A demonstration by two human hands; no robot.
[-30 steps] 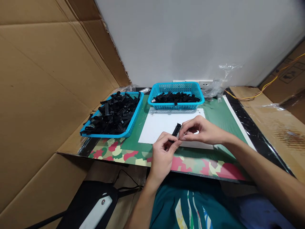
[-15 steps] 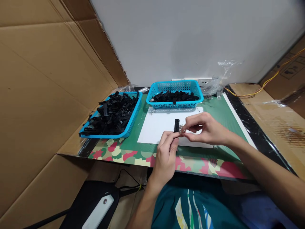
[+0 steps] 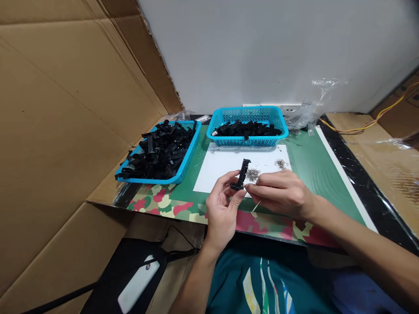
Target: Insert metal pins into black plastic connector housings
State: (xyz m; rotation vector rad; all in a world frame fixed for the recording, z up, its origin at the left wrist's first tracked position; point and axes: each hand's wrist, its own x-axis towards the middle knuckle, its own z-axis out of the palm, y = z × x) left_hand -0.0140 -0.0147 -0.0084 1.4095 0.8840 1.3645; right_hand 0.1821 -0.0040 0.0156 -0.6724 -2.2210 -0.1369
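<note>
Between the thumb and fingers of my left hand (image 3: 224, 204) is a black plastic part (image 3: 242, 174), tilted with its upper end free. My right hand (image 3: 281, 192) is closed, its fingertips against the part's lower end. A thin metal tool (image 3: 256, 206) sticks out below the right fingers. Whether those fingertips also pinch something small cannot be made out. Beyond the hands, a pile of tiny metal pieces (image 3: 253, 175) lies on a white sheet (image 3: 209, 170), with a second small pile (image 3: 280, 164) farther right.
A blue basket (image 3: 183, 169) heaped with black parts stands at the left. Another blue basket (image 3: 247, 141) with black parts stands behind the sheet. Clear plastic bags (image 3: 301, 117) lie by the wall socket. Cardboard (image 3: 65, 109) rises on the left.
The black part is now raised and tilted between both hands. My right hand has turned over and come off the metal pile, with the thin tool now pointing down. The view has shifted slightly.
</note>
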